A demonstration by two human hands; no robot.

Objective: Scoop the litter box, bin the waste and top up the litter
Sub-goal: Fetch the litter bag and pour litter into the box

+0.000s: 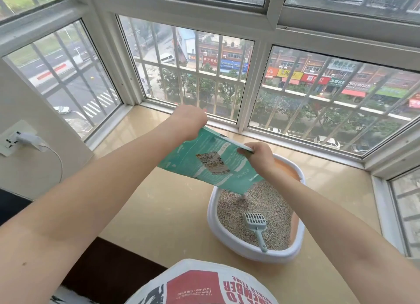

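A teal litter bag (211,165) hangs upside down and tilted over the white litter box (254,255) on the beige sill. My left hand (189,120) grips the bag's raised bottom corner. My right hand (258,156) pinches its other bottom corner. A thin stream of pellets falls from the bag's lowest corner into the litter (268,203), which fills the box. A pale blue slotted scoop (255,224) lies in the litter, its handle resting on the box's near rim.
The stone window sill (163,212) stretches left of the box. Barred windows (193,76) close off the far side and both ends. A wall socket with a white plug and cable (27,140) sits at the left. My printed shirt fills the bottom edge.
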